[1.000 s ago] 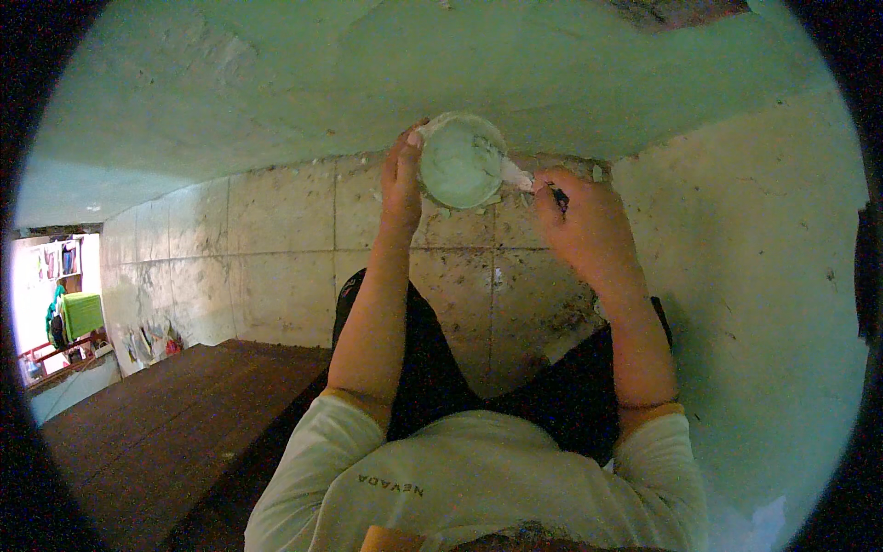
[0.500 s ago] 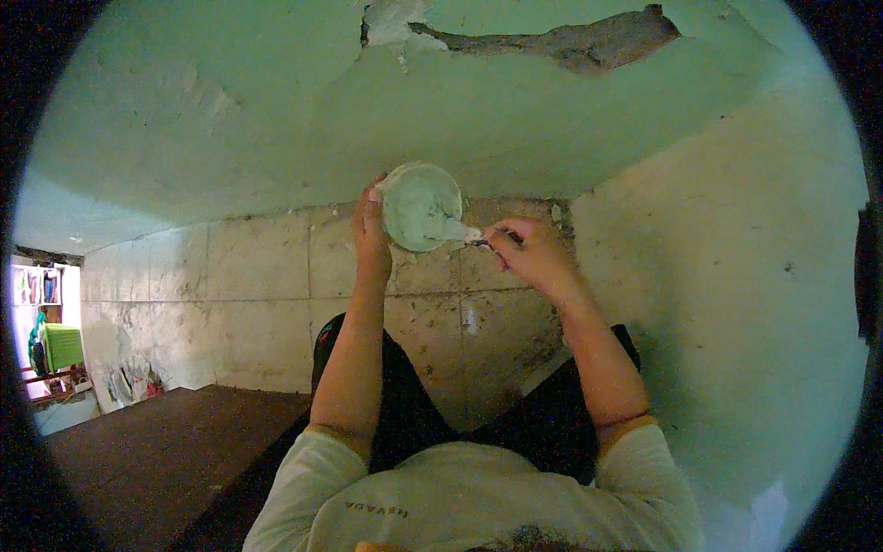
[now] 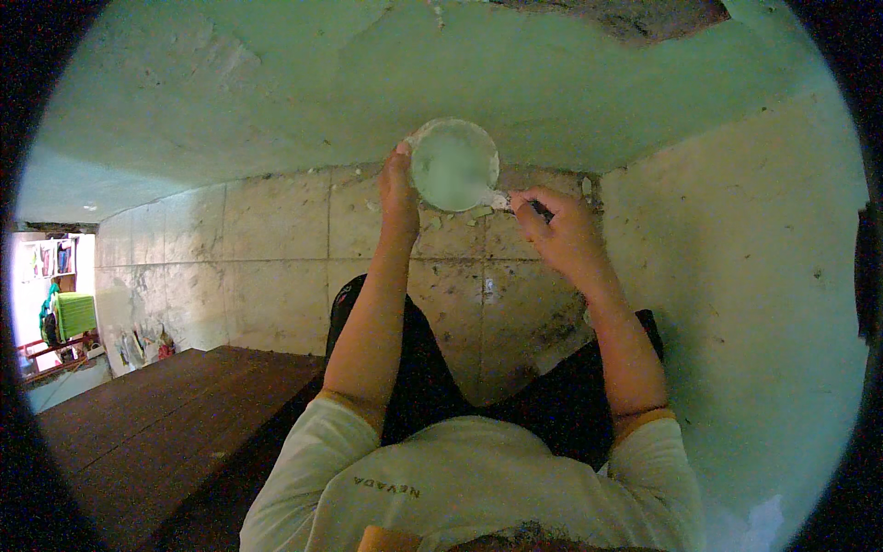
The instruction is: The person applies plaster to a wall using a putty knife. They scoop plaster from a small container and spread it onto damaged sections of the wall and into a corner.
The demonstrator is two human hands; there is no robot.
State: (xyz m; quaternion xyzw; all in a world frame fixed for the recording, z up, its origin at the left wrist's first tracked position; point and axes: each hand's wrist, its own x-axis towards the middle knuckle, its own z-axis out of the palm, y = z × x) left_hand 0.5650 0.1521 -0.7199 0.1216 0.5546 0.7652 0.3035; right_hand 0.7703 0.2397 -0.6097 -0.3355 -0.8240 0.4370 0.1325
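A round, pale-rimmed tub with light, pasty filler inside is held up in front of me, close to the green wall. My left hand grips its left side, the thumb near the rim. My right hand is closed around the dark handle of a putty knife. The knife's paste-smeared blade reaches over the tub's lower right rim, and its tip is blurred against the filler.
The green wall ahead has a broken patch of bare grey-brown material. Below lies a dirty tiled floor with crumbs along the wall. A second wall closes the right side. A brown wooden surface lies at left, a green basket beyond.
The whole view has shifted, so wall and floor sit higher and the broken patch is partly cut off. The tub and both hands appear higher and slightly further right, grips unchanged.
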